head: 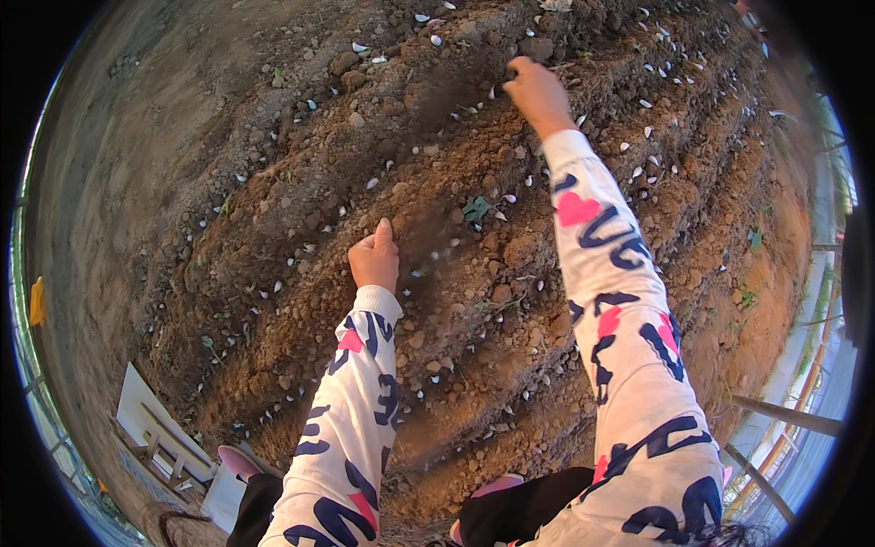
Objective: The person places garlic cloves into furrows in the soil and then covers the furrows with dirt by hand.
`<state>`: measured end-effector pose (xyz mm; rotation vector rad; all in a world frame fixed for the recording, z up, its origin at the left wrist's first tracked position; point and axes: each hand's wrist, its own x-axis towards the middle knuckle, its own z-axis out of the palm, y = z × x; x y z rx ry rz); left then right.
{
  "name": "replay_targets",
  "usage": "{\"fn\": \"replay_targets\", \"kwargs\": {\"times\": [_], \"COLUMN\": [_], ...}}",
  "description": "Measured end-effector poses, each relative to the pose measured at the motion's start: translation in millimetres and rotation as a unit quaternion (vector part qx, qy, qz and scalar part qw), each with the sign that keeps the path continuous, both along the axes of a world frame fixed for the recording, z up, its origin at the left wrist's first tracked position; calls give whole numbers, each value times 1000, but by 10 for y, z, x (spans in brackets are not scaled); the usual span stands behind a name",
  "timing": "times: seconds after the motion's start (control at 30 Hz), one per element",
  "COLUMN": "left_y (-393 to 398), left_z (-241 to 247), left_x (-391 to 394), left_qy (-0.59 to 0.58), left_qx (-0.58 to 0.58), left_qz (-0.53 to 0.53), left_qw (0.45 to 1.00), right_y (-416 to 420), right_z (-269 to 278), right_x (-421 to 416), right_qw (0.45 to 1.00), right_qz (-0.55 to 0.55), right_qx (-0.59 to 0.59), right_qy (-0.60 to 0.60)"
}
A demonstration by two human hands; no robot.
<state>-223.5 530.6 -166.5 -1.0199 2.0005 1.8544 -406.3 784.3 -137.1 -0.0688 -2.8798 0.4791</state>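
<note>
Pale garlic cloves (372,182) lie scattered along furrows in the brown, cloddy soil (437,383). My left hand (374,258) hovers over a ridge near the middle of the view, fingers curled into a fist with the thumb pointing away from me. Whatever its palm may contain is hidden. Farther out to the right, my right hand (540,96) reaches over the soil with bent fingers, just beyond a garlic clove (491,93). Its fingertips are turned from view, so I cannot see whether they pinch anything. A soil clod (536,48) sits beyond that hand.
At lower left, a white board with wooden pieces (164,434) rests on the ground near my pink shoe (239,463). A green leafy weed (476,208) grows between the rows. Poles (786,415) and pale sheeting (813,383) border the right side. Something yellow (37,301) is at far left.
</note>
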Motion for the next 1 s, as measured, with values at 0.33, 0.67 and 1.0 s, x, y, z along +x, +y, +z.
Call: {"fn": "replay_targets", "kwargs": {"times": [0.33,0.67,1.0], "left_y": [21,62,-14], "left_z": [17,141,145], "left_x": [-5,-11,0], "left_qy": [2,-27,-37], "left_qx": [-16,-7,-7], "left_qz": [-9,1,8], "left_qw": [1000,1000,999], "right_y": [1020,865,963], "right_z": [-136,-121,202], "right_x": [346,652,879], "right_qw": [990,993,990], "right_qz": [-54,-2,-100], "right_qx": [75,32,103], "right_qy": [-110,-115,-17]}}
